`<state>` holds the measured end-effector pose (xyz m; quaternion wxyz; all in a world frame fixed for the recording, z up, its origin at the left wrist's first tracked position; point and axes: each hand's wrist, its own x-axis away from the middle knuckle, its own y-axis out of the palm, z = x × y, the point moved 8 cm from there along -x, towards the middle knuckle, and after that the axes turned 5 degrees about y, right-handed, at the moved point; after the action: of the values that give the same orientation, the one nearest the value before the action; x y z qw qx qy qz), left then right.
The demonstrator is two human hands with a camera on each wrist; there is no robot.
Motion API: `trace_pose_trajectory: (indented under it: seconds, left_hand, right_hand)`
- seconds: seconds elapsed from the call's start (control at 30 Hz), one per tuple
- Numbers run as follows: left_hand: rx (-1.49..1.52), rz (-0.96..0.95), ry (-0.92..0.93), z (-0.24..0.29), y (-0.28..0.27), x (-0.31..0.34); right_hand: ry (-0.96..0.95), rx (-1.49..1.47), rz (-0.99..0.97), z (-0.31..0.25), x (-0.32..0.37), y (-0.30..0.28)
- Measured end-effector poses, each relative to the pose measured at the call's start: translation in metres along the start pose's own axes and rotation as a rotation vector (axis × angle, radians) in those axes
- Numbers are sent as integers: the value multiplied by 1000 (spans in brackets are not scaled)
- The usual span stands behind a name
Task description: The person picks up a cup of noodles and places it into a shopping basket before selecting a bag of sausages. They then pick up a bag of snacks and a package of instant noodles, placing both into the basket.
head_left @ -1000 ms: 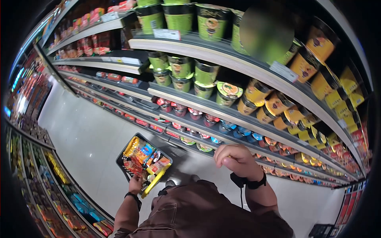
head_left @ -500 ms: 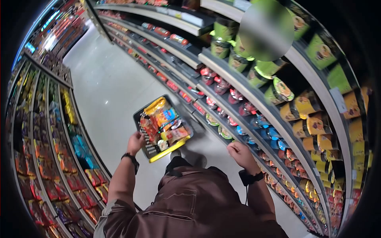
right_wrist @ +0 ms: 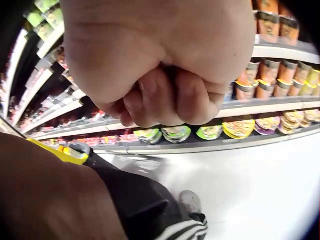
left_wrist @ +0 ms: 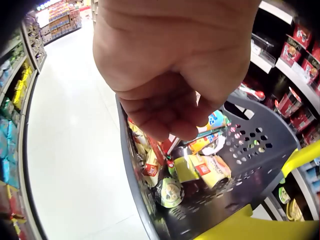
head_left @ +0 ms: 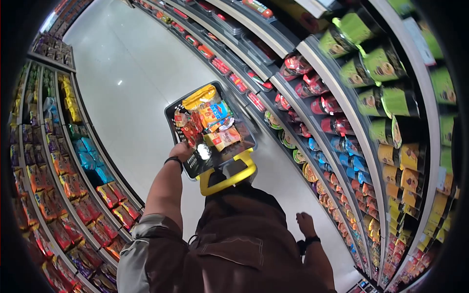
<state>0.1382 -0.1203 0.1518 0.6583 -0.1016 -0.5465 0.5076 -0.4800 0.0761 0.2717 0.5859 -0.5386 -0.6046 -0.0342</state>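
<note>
In the head view my left hand [head_left: 182, 151] appears over the left side of a dark basket [head_left: 225, 92] with a yellow handle [head_left: 254, 168]. Its fingers curl loosely in the left wrist view, with nothing visible in them; the hand [left_wrist: 172, 70] covers part of the basket. Packets [left_wrist: 210, 170] and a round black-and-green item [left_wrist: 170, 192] lie inside. My right hand [head_left: 306, 223] hangs beside my body, away from the basket. In the right wrist view this hand [right_wrist: 165, 75] has loosely curled fingers and shows no item in its grasp.
Shelves of green cups [head_left: 378, 100], red cups [head_left: 337, 122] and other tubs line the right side. On the left, low racks hold bagged goods [head_left: 88, 158]. A pale floor [head_left: 129, 117] runs between them. My shoe [right_wrist: 190, 201] shows in the right wrist view.
The head view has swung down and toward the basket, which appears larger and higher in frame. My right hand has lowered from near the shelf to beside my body.
</note>
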Motion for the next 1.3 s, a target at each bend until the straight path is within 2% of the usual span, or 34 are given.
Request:
trace_pose_trajectory:
  seconds: [0.07,0.13,0.2,0.27,0.3,0.37,0.43,0.47,0.53,0.57,0.6,0.67,0.7,0.77,0.8,0.87,0.9,0.93,1.0,1.07,1.13,1.17,1.2,1.27,1.3]
  left_hand:
    - [12,-50,-25,-4,12,-13]
    - [-86,-120,-24,-19,37,-35]
    - [-47,-110,-18,-14,32,-46]
    - [55,-102,-166,-42,44,-70]
    - [184,-130,-215,-38,36,-70]
    - [195,-90,-204,-58,49,-95]
    - [221,-26,-148,-52,41,-101]
    - [218,-35,-139,-50,42,-109]
    - [402,-117,-203,-59,59,-119]
    - [499,-140,-171,-81,88,-136]
    - [263,-94,-51,-76,85,-140]
    - [-490,-89,505,-49,86,-134]
    - [-485,-92,512,-57,95,-141]
    - [0,-19,123,-107,112,-163]
    - [-3,-26,125,-100,105,-157]
    - [316,-75,-20,-86,81,-144]
    - [499,-67,-166,-102,90,-146]
    - [497,-64,-163,-109,95,-147]
    - [63,-31,69,-99,87,-149]
    - [108,9,129,-88,81,-148]
    - [299,57,-35,-105,87,-150]
    - [422,1,-50,-114,100,-159]
    - [417,-4,-47,-129,110,-171]
    - [-20,-170,103,-136,130,-191]
    - [-232,-249,199,-95,102,-175]
  right_hand:
    - [169,-30,-36,31,22,13]
    - [368,-115,-76,34,53,21]
    - [420,-264,-126,36,75,35]
    - [434,-298,-137,21,98,45]
    - [436,-308,-139,17,106,50]
    - [459,-335,-146,0,119,57]
    - [472,-336,-132,-9,132,63]
    - [466,-332,-120,-11,134,67]
    - [492,-341,-122,-10,144,74]
    - [517,-366,-137,-11,149,79]
    - [538,-393,-151,-10,154,82]
    - [554,-369,-156,-10,158,83]
    - [550,-344,-154,-14,158,81]
    - [553,-322,-145,-19,160,79]
    - [561,-325,-145,-19,161,80]
    - [529,-325,-137,-21,157,82]
    - [505,-313,-133,-24,155,84]
    - [501,-317,-133,-27,154,85]
    - [504,-332,-140,-33,149,88]
    - [506,-336,-145,-38,147,89]
    - [513,-339,-149,-40,145,90]
    - [517,-352,-141,-39,146,91]
    - [525,-363,-136,-37,148,92]
    - [558,-359,-145,-29,154,97]
    - [585,-350,-155,-26,156,99]
